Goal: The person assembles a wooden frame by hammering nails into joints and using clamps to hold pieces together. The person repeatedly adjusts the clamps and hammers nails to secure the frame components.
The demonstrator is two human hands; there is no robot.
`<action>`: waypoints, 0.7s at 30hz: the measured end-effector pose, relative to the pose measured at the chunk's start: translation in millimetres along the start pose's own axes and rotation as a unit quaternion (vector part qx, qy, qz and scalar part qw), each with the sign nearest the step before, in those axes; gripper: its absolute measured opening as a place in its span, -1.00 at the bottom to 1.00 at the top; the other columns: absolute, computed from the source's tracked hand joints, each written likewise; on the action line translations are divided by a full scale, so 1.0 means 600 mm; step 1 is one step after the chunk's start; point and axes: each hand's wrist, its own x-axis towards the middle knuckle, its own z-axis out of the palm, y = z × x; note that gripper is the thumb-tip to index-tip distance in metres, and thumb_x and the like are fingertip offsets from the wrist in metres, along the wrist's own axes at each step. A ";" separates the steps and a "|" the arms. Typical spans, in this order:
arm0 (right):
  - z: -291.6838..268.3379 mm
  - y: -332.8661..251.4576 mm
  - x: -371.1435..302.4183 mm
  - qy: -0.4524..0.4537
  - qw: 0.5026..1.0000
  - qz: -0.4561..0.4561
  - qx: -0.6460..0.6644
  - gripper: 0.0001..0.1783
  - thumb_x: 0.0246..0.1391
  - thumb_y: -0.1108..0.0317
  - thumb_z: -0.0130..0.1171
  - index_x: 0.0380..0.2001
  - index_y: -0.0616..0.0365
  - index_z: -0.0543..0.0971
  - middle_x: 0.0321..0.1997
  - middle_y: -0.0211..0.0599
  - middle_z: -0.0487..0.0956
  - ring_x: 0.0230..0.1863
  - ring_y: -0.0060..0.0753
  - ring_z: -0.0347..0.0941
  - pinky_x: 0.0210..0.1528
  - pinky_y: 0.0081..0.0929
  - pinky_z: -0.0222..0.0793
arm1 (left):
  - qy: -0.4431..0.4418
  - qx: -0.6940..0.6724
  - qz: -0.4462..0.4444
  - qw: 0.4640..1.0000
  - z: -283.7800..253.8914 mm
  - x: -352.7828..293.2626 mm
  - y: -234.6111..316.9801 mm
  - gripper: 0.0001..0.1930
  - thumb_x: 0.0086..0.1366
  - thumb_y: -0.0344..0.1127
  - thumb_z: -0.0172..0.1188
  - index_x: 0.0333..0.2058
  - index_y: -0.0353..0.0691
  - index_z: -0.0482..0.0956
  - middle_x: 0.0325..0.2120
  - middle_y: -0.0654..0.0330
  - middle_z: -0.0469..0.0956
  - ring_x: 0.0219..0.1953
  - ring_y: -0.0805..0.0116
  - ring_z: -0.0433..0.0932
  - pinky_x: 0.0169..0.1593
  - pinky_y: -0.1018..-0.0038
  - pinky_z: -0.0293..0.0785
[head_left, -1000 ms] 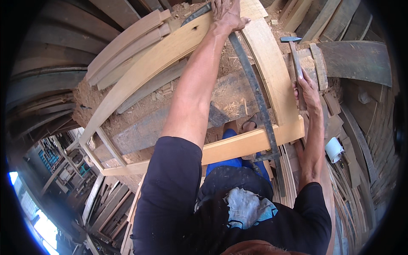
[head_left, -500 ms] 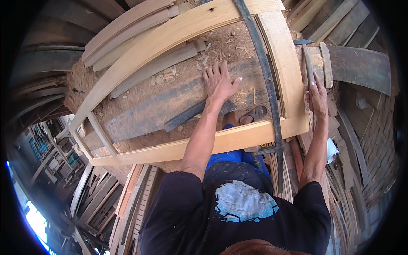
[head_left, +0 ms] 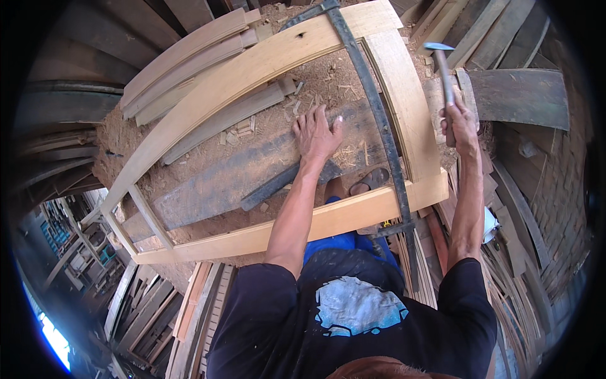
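My right hand (head_left: 461, 126) is wrapped round the wooden handle of a hammer (head_left: 444, 76), whose metal head points away, off the frame's right end. My left hand (head_left: 317, 134) lies with fingers spread on the dusty board (head_left: 233, 167) inside the frame opening. A light wooden frame (head_left: 360, 210) with long rails and a wide end piece (head_left: 410, 107) surrounds that hand. Across its right part runs a dark metal bar clamp (head_left: 377, 117), spanning both rails. Beside my left forearm lies a dark metal bar (head_left: 271, 184), partly hidden by the arm.
Curved wooden pieces (head_left: 183, 60) are stacked at the far left on sawdust. Wood chips lie about the board. A dark plank (head_left: 521, 98) sticks out to the right. Strips of timber (head_left: 202, 309) stand close to my body on the left, and more lie at the right.
My right hand has raised the hammer, and its head now stands farther from the frame's end. My left hand stays spread on the board. The whole view has shifted slightly.
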 end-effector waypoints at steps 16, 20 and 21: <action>-0.064 0.128 -0.055 0.140 0.903 -0.121 -0.389 -0.49 0.30 0.18 0.02 0.22 0.23 0.44 0.01 0.24 0.60 0.05 0.24 0.56 0.12 -0.02 0.43 | 0.018 0.021 0.060 0.998 -0.031 -0.244 -0.171 -0.20 0.11 -0.34 0.35 0.30 -0.31 0.19 0.32 -0.15 0.18 0.34 -0.21 0.15 0.41 -0.01 0.04; -0.052 0.147 -0.077 0.146 0.948 -0.071 -0.273 -0.57 0.29 0.10 0.08 0.03 0.23 0.51 -0.12 0.27 0.62 -0.03 0.28 0.57 -0.02 0.04 0.46 | 0.005 0.050 0.022 0.998 -0.013 -0.243 -0.202 -0.28 0.11 -0.37 0.38 0.26 -0.17 0.32 0.28 -0.09 0.23 0.23 -0.15 0.25 0.31 0.03 0.19; -0.050 0.143 -0.089 0.148 0.940 -0.036 -0.304 -0.56 0.28 0.09 0.10 0.02 0.22 0.51 -0.13 0.27 0.62 -0.03 0.28 0.57 -0.01 0.05 0.45 | 0.036 0.044 0.045 0.997 -0.014 -0.234 -0.203 -0.35 0.12 -0.39 0.38 0.21 -0.12 0.39 0.22 -0.10 0.27 0.15 -0.12 0.29 0.24 0.07 0.26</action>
